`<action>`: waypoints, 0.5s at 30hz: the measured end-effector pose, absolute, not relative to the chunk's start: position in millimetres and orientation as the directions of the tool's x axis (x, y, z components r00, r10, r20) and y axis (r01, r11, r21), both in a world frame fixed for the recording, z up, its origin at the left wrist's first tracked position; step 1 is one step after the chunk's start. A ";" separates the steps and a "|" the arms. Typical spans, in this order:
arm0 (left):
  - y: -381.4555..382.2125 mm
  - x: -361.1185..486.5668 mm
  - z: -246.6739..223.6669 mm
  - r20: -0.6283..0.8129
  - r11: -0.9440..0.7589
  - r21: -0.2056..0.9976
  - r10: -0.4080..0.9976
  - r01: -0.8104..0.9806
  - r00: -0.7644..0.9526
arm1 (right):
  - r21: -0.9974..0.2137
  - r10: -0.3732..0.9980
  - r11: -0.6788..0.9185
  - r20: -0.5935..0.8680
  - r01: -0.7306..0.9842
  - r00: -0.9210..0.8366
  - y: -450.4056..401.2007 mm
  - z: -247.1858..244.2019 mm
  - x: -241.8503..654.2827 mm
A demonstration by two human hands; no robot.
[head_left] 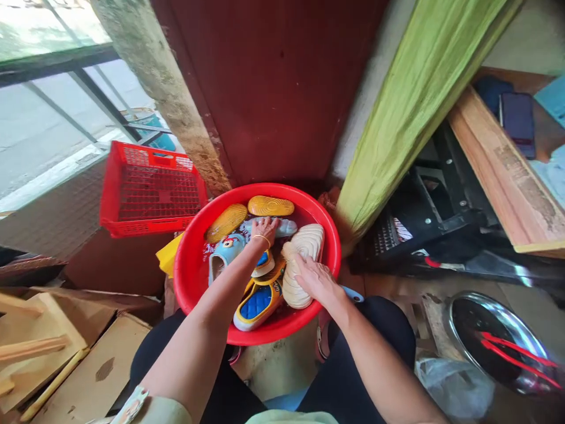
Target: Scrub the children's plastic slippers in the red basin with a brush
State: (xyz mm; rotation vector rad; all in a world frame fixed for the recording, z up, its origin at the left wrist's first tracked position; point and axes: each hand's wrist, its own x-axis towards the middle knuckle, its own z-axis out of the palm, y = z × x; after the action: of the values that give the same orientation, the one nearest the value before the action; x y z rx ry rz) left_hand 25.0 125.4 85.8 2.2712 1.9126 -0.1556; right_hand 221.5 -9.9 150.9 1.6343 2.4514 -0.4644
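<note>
A red plastic basin (265, 187) sits between my knees, holding water and several children's slippers. My left hand (263, 231), wearing a gold bangle, presses down on a pale blue slipper (282, 227). My right hand (315, 280) grips a cream ridged slipper (293, 288) that stands on edge at the basin's right side. Two yellow soles (271, 206) lie at the far side. A blue-and-yellow clog (256, 303) lies near the front, and a blue cartoon-faced slipper (227, 250) sits left of my left wrist.
A red plastic crate (152, 191) stands to the left, with flattened cardboard (88, 365) below it. A dark red door (265, 88) rises behind the basin. To the right are a green cloth (419, 112), a black metal frame (424, 218) and a steel basin (498, 335).
</note>
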 end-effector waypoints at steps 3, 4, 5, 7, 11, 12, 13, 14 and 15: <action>136.8 25.6 64.7 -0.249 -0.075 0.028 0.965 0.997 0.080 | -0.178 0.873 0.363 -0.278 0.914 -0.401 -9.5 149.0 221.2; 139.2 24.7 58.6 -0.277 -0.059 0.023 0.959 0.998 0.063 | -0.191 0.870 0.368 -0.275 0.910 -0.409 -8.7 148.2 222.0; 141.0 23.0 53.4 -0.291 -0.051 0.025 0.955 0.998 0.056 | -0.208 0.867 0.370 -0.273 0.905 -0.417 -7.6 147.5 223.3; 141.8 16.9 45.7 -0.327 -0.031 0.047 0.944 0.998 0.045 | -0.249 0.864 0.368 -0.264 0.896 -0.428 -5.0 146.3 227.1; 132.4 -4.5 46.3 -0.209 -0.030 0.230 0.975 0.973 0.080 | -0.319 0.872 0.355 -0.225 0.878 -0.435 -0.5 148.7 235.8; 128.1 -10.8 50.7 -0.133 -0.047 0.310 0.987 0.950 0.092 | -0.325 0.877 0.352 -0.213 0.878 -0.430 0.3 150.8 237.7; 123.2 -17.1 56.7 -0.056 -0.073 0.389 0.993 0.918 0.103 | -0.326 0.885 0.345 -0.199 0.880 -0.421 1.0 153.3 239.3; 117.6 -23.1 64.3 0.013 -0.102 0.463 0.994 0.880 0.108 | -0.323 0.897 0.333 -0.181 0.886 -0.403 1.4 156.2 240.7; 111.4 -28.6 73.1 0.067 -0.132 0.526 0.991 0.840 0.114 | -0.322 0.908 0.321 -0.162 0.891 -0.386 1.7 159.0 241.6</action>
State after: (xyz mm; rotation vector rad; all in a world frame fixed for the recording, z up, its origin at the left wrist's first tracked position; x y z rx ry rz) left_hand -28.6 111.4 73.1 2.0412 1.7851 0.5823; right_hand 241.6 1.7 159.0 1.7663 2.5922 -0.5796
